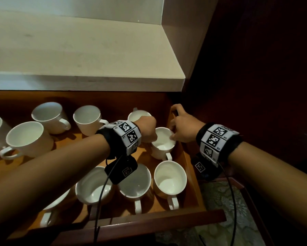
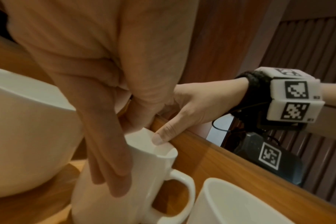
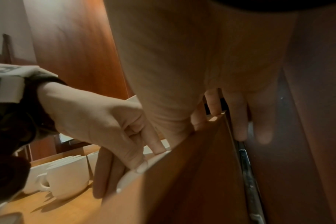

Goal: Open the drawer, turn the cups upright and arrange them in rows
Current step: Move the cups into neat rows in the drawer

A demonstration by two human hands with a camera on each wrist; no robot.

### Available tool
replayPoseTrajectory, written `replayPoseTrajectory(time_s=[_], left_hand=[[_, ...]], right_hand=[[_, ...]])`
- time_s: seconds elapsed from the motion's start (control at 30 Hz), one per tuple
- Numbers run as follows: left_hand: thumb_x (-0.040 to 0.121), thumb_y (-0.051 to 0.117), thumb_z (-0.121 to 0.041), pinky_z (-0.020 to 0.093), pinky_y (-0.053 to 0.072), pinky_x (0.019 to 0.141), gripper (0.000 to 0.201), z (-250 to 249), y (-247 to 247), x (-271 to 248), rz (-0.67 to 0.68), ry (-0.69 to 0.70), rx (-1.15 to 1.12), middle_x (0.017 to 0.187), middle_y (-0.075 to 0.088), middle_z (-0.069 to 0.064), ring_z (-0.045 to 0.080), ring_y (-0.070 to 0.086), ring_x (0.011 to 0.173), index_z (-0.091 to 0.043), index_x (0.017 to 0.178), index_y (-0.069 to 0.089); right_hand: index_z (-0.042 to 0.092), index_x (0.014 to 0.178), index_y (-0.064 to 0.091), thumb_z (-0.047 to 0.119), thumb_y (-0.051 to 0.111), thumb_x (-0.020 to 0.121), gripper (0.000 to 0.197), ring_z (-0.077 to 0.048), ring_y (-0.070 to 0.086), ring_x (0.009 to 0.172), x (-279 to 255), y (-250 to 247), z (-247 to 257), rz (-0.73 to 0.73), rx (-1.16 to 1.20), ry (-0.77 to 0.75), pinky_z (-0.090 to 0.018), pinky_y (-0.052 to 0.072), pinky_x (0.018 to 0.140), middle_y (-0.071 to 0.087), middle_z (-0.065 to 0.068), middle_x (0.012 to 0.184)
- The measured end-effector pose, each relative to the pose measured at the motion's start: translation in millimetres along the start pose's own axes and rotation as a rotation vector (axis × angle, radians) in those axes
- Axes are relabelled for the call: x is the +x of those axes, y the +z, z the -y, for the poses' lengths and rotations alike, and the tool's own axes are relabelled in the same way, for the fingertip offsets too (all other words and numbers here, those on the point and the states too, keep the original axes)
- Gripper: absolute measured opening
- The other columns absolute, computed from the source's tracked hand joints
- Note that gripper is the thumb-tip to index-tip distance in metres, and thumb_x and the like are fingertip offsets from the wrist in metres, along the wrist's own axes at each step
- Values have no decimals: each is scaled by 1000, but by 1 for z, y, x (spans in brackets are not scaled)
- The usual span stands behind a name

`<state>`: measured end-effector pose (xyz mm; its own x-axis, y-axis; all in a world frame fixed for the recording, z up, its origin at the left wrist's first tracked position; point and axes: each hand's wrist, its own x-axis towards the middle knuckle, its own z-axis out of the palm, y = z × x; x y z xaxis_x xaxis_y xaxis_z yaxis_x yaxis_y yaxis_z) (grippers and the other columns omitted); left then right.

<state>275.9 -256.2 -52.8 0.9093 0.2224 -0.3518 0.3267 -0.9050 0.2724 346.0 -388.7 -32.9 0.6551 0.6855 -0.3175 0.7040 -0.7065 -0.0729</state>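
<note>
The wooden drawer (image 1: pixel 188 167) is pulled out and holds several white cups. My left hand (image 1: pixel 149 132) grips an upright cup (image 1: pixel 164 145) beside the right wall, its fingers (image 2: pixel 109 159) lying down the cup's (image 2: pixel 105 197) outer side. My right hand (image 1: pixel 177 128) straddles the drawer's right wall (image 3: pixel 192 174). Its thumb (image 2: pixel 160 137) touches the cup's rim, and its fingers (image 3: pixel 239 121) hang straight down outside the wall. In the right wrist view the wall hides most of the cup (image 3: pixel 128 177).
Three upright cups (image 1: pixel 169 178) (image 1: pixel 134 181) (image 1: pixel 94 183) line the drawer's front, handles toward me, and another sits under my left arm. More cups (image 1: pixel 48 115) (image 1: pixel 25 137) stand loosely at the back left. A pale counter (image 1: pixel 78 50) overhangs the drawer. Dark cabinetry rises to the right.
</note>
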Motion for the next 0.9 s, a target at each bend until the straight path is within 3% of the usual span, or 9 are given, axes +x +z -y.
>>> replayPoseTrajectory(time_s=[0.07, 0.13, 0.27, 0.37, 0.7, 0.8, 0.9], left_hand=[[86, 61, -13, 30, 44, 63, 12, 0, -1, 0, 2, 6, -3, 72, 54, 8, 24, 54, 75, -2, 84, 64], [86, 61, -13, 30, 47, 66, 20, 0, -3, -1, 6, 16, 0, 81, 59, 10, 26, 58, 78, 0, 100, 67], [84, 59, -9, 34, 47, 66, 21, 0, -4, -1, -9, 47, 7, 85, 64, 14, 32, 65, 91, 1, 100, 68], [83, 58, -7, 35, 50, 69, 24, 1, -5, -1, -20, 48, -1, 91, 69, 16, 30, 64, 88, 1, 102, 71], [88, 59, -11, 32, 53, 74, 26, 3, -6, -8, 4, 72, -5, 99, 69, 15, 28, 65, 92, 0, 110, 68], [92, 58, -19, 39, 60, 80, 31, 4, -6, -13, 59, 44, -84, 99, 72, 16, 29, 71, 89, 1, 115, 61], [94, 56, -25, 41, 61, 76, 31, 2, -10, -21, 65, 44, -110, 99, 71, 17, 30, 73, 86, -3, 116, 49]], right_hand=[[17, 100, 72, 25, 72, 84, 18, -22, 57, 108, 1, 0, 1, 8, -18, 2, -33, 55, 86, 4, -2, 152], [16, 101, 71, 25, 72, 83, 20, -22, 56, 109, 1, 0, 2, 19, -24, 8, -33, 54, 87, 5, -4, 151], [15, 108, 68, 23, 74, 81, 29, -22, 54, 112, 2, 1, 1, 18, -4, 4, -31, 54, 87, 5, -4, 151], [20, 116, 64, 22, 77, 77, 41, -24, 55, 111, 2, 1, 0, 9, 29, -7, -30, 53, 89, 3, -2, 151], [22, 119, 65, 23, 76, 80, 41, -23, 54, 114, -1, 2, 0, 16, 35, -1, -28, 53, 88, 0, -1, 153], [22, 123, 62, 27, 75, 81, 44, -23, 54, 116, -2, 2, 1, 24, 33, 11, -28, 53, 89, -1, 1, 154], [22, 139, 47, 37, 71, 84, 62, -26, 46, 128, -1, -3, 2, 59, 27, 29, -32, 48, 99, 0, 0, 157]])
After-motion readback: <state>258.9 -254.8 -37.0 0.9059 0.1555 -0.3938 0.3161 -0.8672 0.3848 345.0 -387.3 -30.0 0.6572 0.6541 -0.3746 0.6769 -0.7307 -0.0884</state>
